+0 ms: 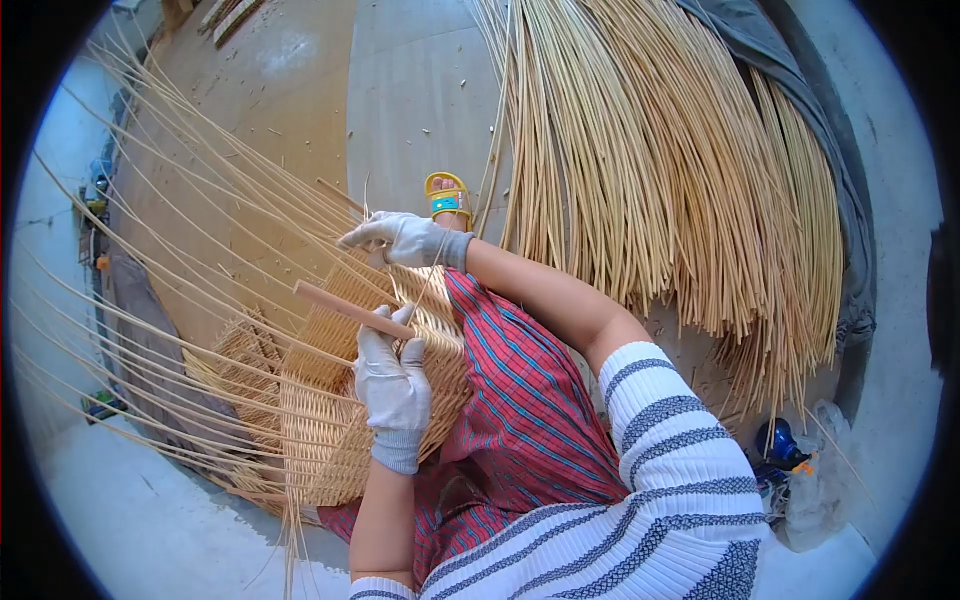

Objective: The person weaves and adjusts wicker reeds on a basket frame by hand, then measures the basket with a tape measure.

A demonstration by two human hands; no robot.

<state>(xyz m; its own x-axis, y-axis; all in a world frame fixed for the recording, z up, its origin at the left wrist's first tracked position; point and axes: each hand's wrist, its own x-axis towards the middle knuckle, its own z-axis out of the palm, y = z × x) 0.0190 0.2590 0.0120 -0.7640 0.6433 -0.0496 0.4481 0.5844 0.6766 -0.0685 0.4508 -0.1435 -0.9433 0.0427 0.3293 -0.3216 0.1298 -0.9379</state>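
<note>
A partly woven wicker basket rests against my lap, with long loose cane strands fanning out to the left. My left hand, in a white glove, is closed around a short smooth wooden rod that lies across the weave. Above it, my gloved right hand is at the basket's upper edge. Its fingers are pinched on a cane strand there, though the fingertips are partly hidden. One thin strand hangs between the two hands.
A large bundle of cane rods lies on the floor at the upper right, beside dark cloth. A woven piece sits left of the basket. My foot in a yellow sandal is ahead. A blue object stands at lower right.
</note>
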